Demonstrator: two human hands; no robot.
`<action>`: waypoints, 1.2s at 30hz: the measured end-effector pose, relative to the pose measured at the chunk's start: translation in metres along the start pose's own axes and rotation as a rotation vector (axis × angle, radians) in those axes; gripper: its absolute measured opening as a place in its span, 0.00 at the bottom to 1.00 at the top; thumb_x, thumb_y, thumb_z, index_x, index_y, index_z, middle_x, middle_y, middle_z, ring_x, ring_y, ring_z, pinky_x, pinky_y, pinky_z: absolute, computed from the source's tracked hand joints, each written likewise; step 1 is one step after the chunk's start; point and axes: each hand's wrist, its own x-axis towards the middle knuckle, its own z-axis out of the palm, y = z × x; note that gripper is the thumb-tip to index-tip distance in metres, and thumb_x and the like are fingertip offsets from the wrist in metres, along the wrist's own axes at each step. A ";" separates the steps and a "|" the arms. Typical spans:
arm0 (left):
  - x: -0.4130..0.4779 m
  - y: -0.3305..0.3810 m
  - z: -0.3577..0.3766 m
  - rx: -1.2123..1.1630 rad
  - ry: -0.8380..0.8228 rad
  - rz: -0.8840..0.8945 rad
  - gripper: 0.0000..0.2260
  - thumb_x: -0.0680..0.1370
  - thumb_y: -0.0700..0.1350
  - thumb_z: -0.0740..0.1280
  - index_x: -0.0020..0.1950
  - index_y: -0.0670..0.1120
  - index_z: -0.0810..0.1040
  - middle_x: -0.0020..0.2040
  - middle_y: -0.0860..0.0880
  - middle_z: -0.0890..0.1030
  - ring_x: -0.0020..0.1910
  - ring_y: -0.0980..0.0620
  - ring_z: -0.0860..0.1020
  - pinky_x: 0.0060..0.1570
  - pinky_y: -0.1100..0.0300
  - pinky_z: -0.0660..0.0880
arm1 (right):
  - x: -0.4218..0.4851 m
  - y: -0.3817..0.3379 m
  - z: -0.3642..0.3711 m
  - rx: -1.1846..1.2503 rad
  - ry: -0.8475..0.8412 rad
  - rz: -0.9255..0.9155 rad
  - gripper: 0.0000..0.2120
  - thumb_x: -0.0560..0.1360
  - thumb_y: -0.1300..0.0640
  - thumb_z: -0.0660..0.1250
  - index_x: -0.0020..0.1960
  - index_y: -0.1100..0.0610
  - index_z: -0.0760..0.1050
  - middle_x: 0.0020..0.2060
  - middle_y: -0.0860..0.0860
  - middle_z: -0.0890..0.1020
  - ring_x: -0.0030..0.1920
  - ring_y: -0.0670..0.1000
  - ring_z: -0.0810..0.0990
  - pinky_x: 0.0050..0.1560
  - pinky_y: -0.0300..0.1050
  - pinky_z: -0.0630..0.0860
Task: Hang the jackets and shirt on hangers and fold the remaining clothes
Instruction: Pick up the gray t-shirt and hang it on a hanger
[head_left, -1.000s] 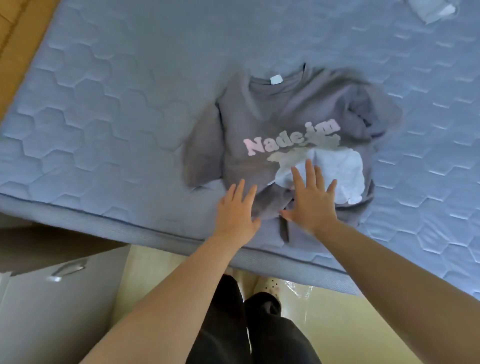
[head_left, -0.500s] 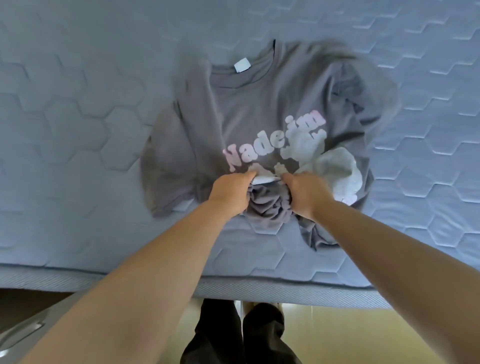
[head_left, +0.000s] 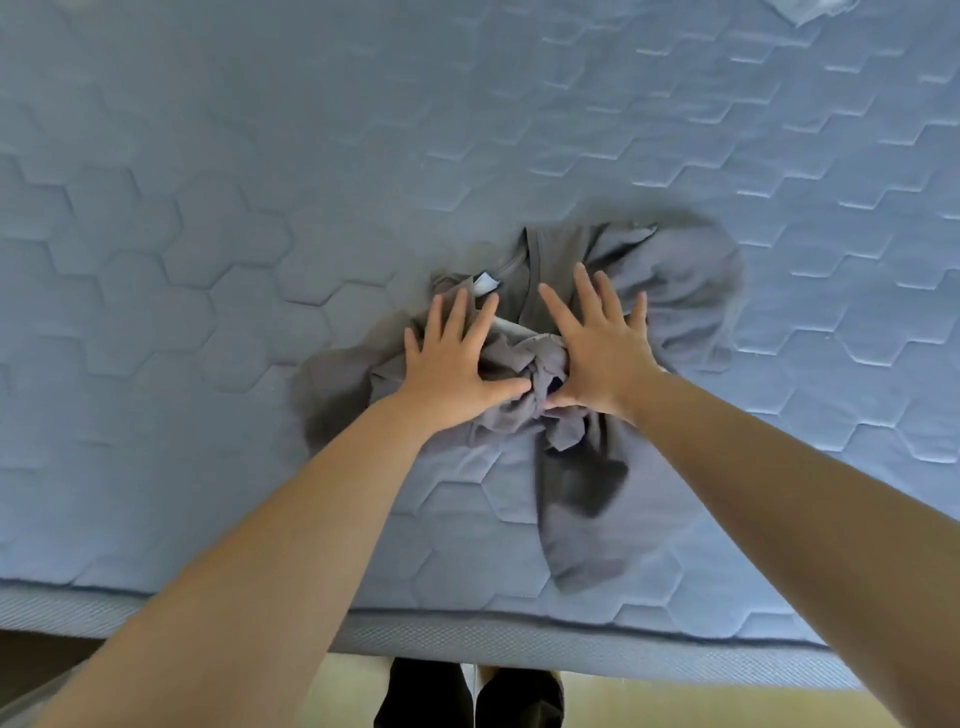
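matt grey cloth t-shirt (head_left: 675, 291), quilted mattress (head_left: 260, 208)

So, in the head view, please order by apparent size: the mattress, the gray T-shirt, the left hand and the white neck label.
Largest to smallest:
1. mattress
2. gray T-shirt
3. left hand
4. white neck label
The shirt is bunched, but covers more area than the hand.

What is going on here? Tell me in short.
A person stands at the edge of a bed and works on a grey T-shirt that lies on the blue quilted mattress. The left hand and the right hand both press down on it, fingers spread and straight. The shirt is bunched up in the middle under the hands, with its white neck label showing. It is not yet folded.
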 end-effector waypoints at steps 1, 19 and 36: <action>0.008 -0.003 0.006 0.057 -0.041 -0.008 0.48 0.69 0.69 0.65 0.77 0.59 0.37 0.78 0.50 0.36 0.76 0.45 0.34 0.70 0.34 0.40 | 0.012 0.003 0.004 -0.044 0.001 -0.015 0.62 0.60 0.31 0.72 0.77 0.47 0.33 0.76 0.57 0.36 0.76 0.61 0.38 0.70 0.70 0.44; -0.016 -0.008 0.031 -0.303 0.413 0.151 0.19 0.70 0.42 0.72 0.60 0.48 0.76 0.49 0.45 0.82 0.49 0.43 0.79 0.42 0.58 0.72 | -0.019 -0.011 0.035 0.258 0.646 -0.134 0.11 0.55 0.65 0.69 0.35 0.59 0.71 0.29 0.55 0.75 0.31 0.59 0.74 0.33 0.45 0.64; -0.052 0.057 0.114 0.303 -0.252 0.154 0.61 0.61 0.73 0.68 0.75 0.51 0.29 0.77 0.45 0.32 0.75 0.42 0.33 0.67 0.29 0.42 | -0.114 0.025 0.100 -0.055 -0.283 -0.027 0.65 0.60 0.28 0.69 0.72 0.48 0.23 0.77 0.55 0.40 0.76 0.58 0.42 0.69 0.72 0.47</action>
